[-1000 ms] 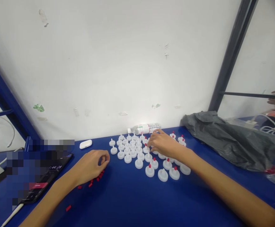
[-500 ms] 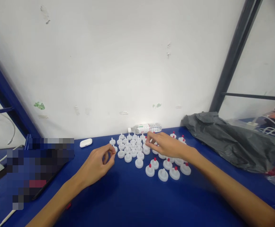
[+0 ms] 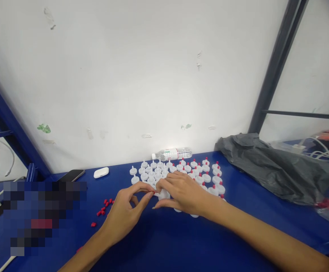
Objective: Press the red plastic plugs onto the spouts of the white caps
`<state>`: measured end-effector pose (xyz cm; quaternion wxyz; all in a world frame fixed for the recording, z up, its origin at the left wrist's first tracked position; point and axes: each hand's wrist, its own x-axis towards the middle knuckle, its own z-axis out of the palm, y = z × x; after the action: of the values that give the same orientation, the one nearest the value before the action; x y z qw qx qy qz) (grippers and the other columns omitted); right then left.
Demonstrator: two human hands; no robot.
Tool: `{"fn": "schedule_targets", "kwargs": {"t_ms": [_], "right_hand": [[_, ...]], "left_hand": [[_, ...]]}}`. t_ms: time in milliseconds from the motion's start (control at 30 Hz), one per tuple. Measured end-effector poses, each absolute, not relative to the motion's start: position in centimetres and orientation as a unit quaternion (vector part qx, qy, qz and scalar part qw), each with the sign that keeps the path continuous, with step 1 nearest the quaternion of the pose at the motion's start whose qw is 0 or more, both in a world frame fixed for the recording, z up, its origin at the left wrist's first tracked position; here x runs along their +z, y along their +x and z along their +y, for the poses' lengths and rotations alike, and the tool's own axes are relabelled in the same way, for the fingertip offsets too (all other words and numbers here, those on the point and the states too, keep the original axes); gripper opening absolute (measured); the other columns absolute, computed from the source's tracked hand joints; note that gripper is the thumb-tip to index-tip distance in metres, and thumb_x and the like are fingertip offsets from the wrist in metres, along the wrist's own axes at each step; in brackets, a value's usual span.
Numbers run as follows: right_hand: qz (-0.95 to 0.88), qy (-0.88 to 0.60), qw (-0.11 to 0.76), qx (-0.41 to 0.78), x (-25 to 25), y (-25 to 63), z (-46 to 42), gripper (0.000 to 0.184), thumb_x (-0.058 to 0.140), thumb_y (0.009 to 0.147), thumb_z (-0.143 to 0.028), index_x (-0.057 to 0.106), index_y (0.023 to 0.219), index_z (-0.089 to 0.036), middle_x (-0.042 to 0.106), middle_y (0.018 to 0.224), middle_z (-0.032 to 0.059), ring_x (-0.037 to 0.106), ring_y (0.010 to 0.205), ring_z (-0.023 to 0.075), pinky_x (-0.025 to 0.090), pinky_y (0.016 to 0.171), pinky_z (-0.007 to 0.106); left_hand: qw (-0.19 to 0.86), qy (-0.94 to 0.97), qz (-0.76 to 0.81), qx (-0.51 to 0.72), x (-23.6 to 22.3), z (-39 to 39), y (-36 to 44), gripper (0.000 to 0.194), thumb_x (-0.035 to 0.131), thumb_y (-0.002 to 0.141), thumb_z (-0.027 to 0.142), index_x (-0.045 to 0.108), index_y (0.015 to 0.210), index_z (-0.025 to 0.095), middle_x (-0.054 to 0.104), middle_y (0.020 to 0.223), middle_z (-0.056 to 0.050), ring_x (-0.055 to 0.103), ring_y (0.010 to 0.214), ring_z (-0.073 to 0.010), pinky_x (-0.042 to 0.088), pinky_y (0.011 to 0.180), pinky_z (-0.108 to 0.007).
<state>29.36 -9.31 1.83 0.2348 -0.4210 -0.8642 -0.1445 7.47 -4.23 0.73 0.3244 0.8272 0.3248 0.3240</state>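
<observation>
My left hand (image 3: 130,206) is closed in a pinch, with a small red cap (image 3: 154,191) showing at its thumb and index fingertips. Close against it is my right hand (image 3: 181,192), index finger bent near the red cap and thumb held apart below; its other fingers are partly hidden. Under the right hand, a white nozzle lid (image 3: 164,195) is partly covered. Several white lids with bare nozzles (image 3: 144,176) stand upright behind my hands. To the right stand several lids with red caps on their nozzles (image 3: 206,176).
Loose red caps (image 3: 103,209) lie left of my left hand on the blue table (image 3: 141,245). A clear bottle (image 3: 172,153) lies along the wall. A white case (image 3: 101,172) and a phone (image 3: 71,175) sit at left, a dark plastic bag (image 3: 272,170) at right.
My right hand has moved left and toward me from the lids. My left hand has moved right, so the two now meet, and a red cap shows in its pinch.
</observation>
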Motion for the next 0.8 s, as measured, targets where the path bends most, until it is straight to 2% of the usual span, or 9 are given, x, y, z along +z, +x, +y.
{"fn": "schedule_targets", "kwargs": {"t_ms": [167,367,433,500,633,700,800], "right_hand": [[-0.861,-0.409,0.259,-0.155,1.8,29.6,-9.3,0.040,0.052,0.097,-0.058,0.059,0.096,-0.019,0.066,0.079,0.0028,0.059,0.071,0.0167,0.044,0.072,0.030],[-0.860,-0.377,0.318,-0.130,1.5,29.4,-9.4,0.026,0.063,0.097,-0.038,0.060,0.112,-0.017,0.071,0.096,0.0049,0.065,0.085,0.0167,0.047,0.077,0.028],[-0.859,-0.365,0.333,-0.139,1.3,29.3,-9.3,0.020,0.060,0.099,-0.033,0.062,0.112,-0.017,0.072,0.098,0.0056,0.066,0.087,0.0172,0.048,0.080,0.030],[-0.856,-0.348,0.347,-0.159,1.2,29.3,-9.2,0.015,0.058,0.100,-0.029,0.064,0.109,-0.018,0.074,0.100,0.0059,0.067,0.090,0.0178,0.048,0.083,0.032],[-0.858,-0.304,0.365,-0.195,1.0,29.2,-9.2,0.013,0.056,0.101,-0.026,0.066,0.106,-0.019,0.076,0.106,0.0047,0.066,0.100,0.0174,0.046,0.091,0.035],[-0.859,-0.289,0.369,-0.209,1.0,28.9,-9.3,0.012,0.057,0.101,-0.026,0.067,0.103,-0.020,0.077,0.107,0.0026,0.064,0.106,0.0181,0.044,0.095,0.037],[-0.861,-0.273,0.367,-0.221,1.0,28.5,-9.7,0.010,0.059,0.100,-0.027,0.067,0.103,-0.022,0.077,0.109,-0.0006,0.061,0.109,0.0178,0.042,0.099,0.038]], "left_hand": [[0.354,0.812,0.324,0.333,0.8,-4.4,7.5,0.028,0.060,0.094,0.046,0.074,0.099,0.022,0.075,0.104,-0.005,0.067,0.086,-0.0211,0.051,0.067,-0.028],[0.462,0.758,0.309,0.340,0.7,-3.8,7.4,0.030,0.072,0.086,0.047,0.074,0.094,0.018,0.074,0.093,-0.007,0.056,0.060,-0.0123,0.039,0.045,-0.021],[0.503,0.742,0.298,0.328,0.6,-3.6,7.4,0.032,0.074,0.084,0.046,0.071,0.094,0.016,0.072,0.095,-0.008,0.058,0.064,-0.0134,0.038,0.043,-0.019],[0.539,0.724,0.284,0.324,0.5,-3.6,7.5,0.035,0.077,0.082,0.045,0.067,0.099,0.017,0.070,0.098,-0.010,0.064,0.080,-0.0195,0.040,0.044,-0.017],[0.612,0.683,0.239,0.319,0.6,-4.0,7.6,0.057,0.081,0.079,0.038,0.056,0.128,0.023,0.061,0.128,-0.014,0.060,0.111,-0.0298,0.048,0.050,-0.019],[0.648,0.678,0.198,0.284,0.9,-4.3,7.5,0.061,0.079,0.081,0.034,0.054,0.135,0.024,0.057,0.135,-0.015,0.059,0.112,-0.0299,0.053,0.058,-0.023],[0.665,0.694,0.155,0.229,1.3,-4.7,7.4,0.048,0.076,0.082,0.035,0.064,0.126,0.018,0.064,0.120,-0.014,0.061,0.095,-0.0242,0.053,0.063,-0.026]]}}
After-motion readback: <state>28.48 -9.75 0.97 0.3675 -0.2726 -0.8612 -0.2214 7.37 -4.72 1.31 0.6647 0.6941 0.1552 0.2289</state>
